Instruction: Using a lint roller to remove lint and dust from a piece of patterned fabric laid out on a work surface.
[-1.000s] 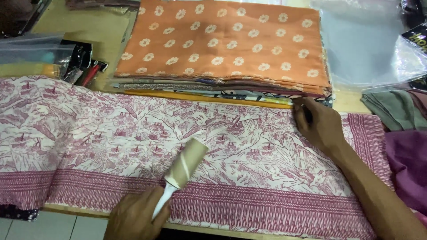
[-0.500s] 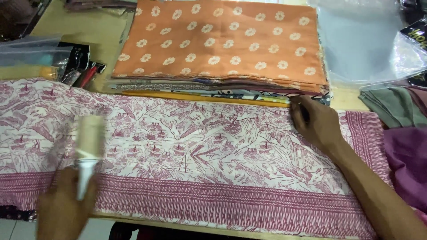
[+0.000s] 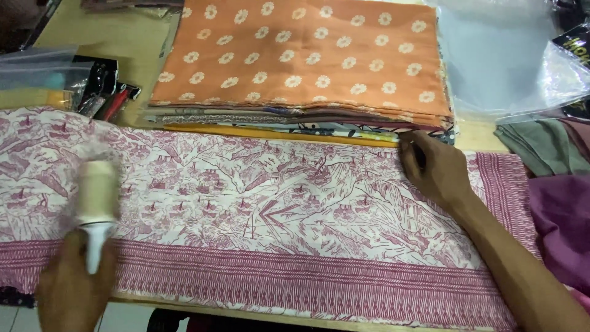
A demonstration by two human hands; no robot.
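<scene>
White lint roller (image 3: 98, 195) in left hand (image 3: 74, 289) rests on patterned cloth (image 3: 295, 215).

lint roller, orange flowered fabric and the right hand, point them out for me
lint roller (image 3: 98, 193), head view, on its pale roll
orange flowered fabric (image 3: 307, 55), head view, on the middle of the top fold
right hand (image 3: 433, 169), head view, on the back of the hand

A stack of folded fabrics (image 3: 295, 117) sat at upper centre of the frame, topped by an orange cloth with white flowers (image 3: 301, 55). Clear plastic bags (image 3: 504, 61) lay at upper right — folded green (image 3: 544, 147) and purple cloths (image 3: 562, 215) below them. At upper left sat a clear pouch (image 3: 37, 71) and red-and-black pens (image 3: 114, 101).
</scene>
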